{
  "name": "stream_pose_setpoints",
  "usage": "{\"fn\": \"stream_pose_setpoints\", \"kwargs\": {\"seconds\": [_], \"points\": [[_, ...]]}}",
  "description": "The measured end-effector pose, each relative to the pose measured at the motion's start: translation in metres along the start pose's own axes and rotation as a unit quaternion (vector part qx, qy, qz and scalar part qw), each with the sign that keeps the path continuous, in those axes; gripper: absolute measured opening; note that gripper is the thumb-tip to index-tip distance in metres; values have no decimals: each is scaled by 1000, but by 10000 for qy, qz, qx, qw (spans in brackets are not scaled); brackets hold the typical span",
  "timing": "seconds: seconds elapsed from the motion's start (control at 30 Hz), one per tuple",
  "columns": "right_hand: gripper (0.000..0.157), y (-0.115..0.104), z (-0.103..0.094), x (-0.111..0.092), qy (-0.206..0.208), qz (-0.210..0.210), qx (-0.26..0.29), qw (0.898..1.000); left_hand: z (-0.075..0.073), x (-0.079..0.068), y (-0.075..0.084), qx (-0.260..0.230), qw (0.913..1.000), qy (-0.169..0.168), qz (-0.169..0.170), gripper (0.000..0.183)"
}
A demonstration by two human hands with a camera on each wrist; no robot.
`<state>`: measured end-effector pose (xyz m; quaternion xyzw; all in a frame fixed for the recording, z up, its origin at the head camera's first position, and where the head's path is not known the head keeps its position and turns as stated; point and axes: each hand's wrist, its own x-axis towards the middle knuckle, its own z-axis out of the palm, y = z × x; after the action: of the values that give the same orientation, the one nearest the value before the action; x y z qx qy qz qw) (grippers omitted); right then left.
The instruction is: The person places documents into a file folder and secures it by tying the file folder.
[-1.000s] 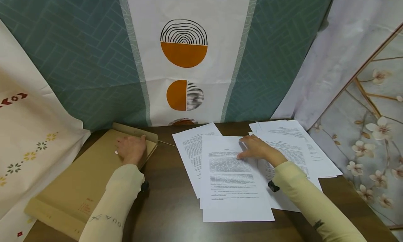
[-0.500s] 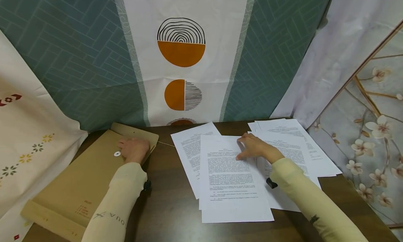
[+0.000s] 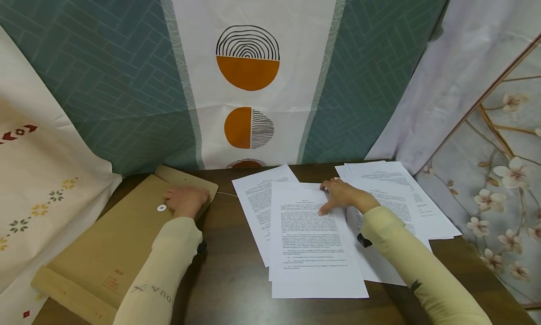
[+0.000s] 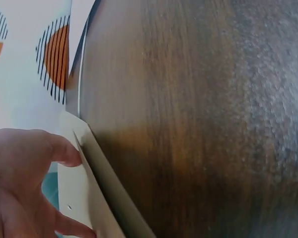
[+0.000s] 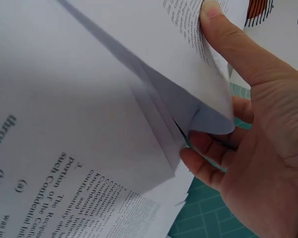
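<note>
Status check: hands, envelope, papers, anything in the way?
Left hand holding envelope open at one end. Right hand pinching top sheet. String lies between envelope and papers.

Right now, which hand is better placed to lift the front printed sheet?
Probably the right hand: its thumb lies on the front printed sheet, and its fingers are under the raised edge. The left hand is on the brown envelope, apart from this sheet.

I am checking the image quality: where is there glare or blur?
Left wrist view: pale glare at right on the table; head view: softer sheen at bottom centre, small print on the papers unreadable; right wrist view: large print readable, small print fuzzy.
</note>
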<state>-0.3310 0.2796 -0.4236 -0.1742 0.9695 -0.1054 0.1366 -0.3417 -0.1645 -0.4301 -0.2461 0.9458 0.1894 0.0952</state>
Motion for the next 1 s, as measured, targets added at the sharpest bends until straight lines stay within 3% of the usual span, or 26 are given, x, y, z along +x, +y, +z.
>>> {"fn": "stream_pose_setpoints", "kwargs": {"seconds": [0.2,0.43,0.67,1.0], "points": [[100,0,1,2,-204,10,81,9998,-6,-14,5,553,9966,-370,497,78],[97,-2,0,0,-67,21,-38,10000,-5,-42,9,557,9903,-406,1205,56],[103,-6,-1,0,-10,252,32,9997,8,-57,8,964,9776,116,1870,39],[101,-9,-3,-4,-75,409,194,9989,16,-75,0,975,9579,743,2597,27]]}}
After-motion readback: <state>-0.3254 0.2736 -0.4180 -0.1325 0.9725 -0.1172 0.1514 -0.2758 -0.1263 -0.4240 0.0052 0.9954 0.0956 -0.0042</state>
